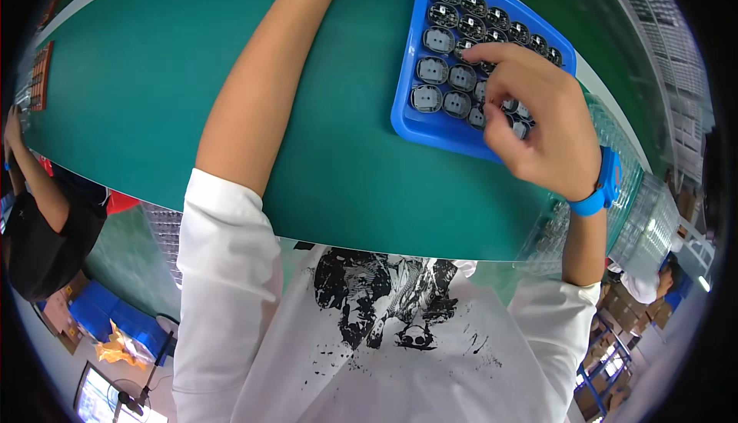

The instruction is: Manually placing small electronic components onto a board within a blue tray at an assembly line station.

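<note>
My right hand (542, 119), with a blue band at the wrist, hovers over a blue plastic tray (407, 115) at the far right of the table. The index finger stretches out to a small rounded part (466, 48) in the tray; whether it touches is hard to tell. My thumb stands apart from the curled fingers, and nothing shows in the hand. Rows of such parts fill the tray: the far ones dark with exposed circuitry, the nearer ones with light grey faces (426, 98). Some lie hidden under my hand. My left forearm (265, 77) reaches past the far edge, its hand out of frame.
The green table top (138, 92) curves across the view. Clear plastic trays (646, 215) are stacked at the right edge. At the far left stands a brown slotted rack (41, 77), near another person's arm (42, 188). Blue bins (123, 319) sit on the lower left.
</note>
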Demonstrator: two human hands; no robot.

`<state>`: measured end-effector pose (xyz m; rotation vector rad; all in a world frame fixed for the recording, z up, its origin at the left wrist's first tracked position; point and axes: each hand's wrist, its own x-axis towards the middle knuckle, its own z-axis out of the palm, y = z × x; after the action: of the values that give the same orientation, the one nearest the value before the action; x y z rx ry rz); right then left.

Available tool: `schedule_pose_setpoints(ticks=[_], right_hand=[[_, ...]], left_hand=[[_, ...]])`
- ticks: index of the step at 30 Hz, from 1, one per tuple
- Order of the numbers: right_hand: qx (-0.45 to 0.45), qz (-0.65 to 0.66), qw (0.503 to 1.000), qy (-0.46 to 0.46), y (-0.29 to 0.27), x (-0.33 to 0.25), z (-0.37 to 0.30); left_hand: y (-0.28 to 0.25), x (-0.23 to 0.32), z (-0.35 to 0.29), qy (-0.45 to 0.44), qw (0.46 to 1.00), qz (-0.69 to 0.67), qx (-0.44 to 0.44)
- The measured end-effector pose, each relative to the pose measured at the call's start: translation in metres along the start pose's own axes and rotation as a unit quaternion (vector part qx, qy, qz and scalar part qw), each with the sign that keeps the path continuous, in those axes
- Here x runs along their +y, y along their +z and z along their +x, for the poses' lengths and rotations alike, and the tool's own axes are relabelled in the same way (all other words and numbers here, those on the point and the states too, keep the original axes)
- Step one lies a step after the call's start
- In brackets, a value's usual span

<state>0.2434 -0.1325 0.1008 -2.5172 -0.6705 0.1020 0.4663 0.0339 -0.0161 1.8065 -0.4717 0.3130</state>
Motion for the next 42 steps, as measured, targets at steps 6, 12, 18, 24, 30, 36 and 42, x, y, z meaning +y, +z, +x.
schedule_pose_setpoints(ticks=[6, 12, 18, 24, 30, 36, 42], right_hand=[[-0.049, -0.063, 0.996, -0.030, 0.001, -0.009, 0.019], [-0.095, -0.074, 0.992, -0.025, 0.003, -0.011, 0.029], [-0.116, -0.117, 0.986, -0.025, 0.000, -0.012, 0.035], [-0.128, -0.154, 0.979, -0.045, -0.002, -0.016, 0.038], [-0.131, -0.164, 0.976, -0.057, -0.002, -0.019, 0.037], [-0.131, -0.169, 0.974, -0.076, -0.003, -0.020, 0.038], [-0.146, -0.189, 0.968, -0.079, 0.000, -0.024, 0.036]], left_hand=[[-0.003, 0.007, -0.002, 0.000, 1.000, -0.002, 0.016], [0.000, 0.004, 0.001, 0.043, 0.995, 0.051, 0.072], [0.001, 0.013, -0.001, 0.008, 0.997, 0.049, 0.067], [0.002, 0.020, -0.002, -0.012, 0.996, 0.063, 0.067], [0.001, 0.024, -0.002, -0.014, 0.993, 0.085, 0.079], [-0.004, 0.029, -0.002, -0.024, 0.995, 0.074, 0.059], [-0.006, 0.032, -0.004, -0.028, 0.995, 0.074, 0.061]])
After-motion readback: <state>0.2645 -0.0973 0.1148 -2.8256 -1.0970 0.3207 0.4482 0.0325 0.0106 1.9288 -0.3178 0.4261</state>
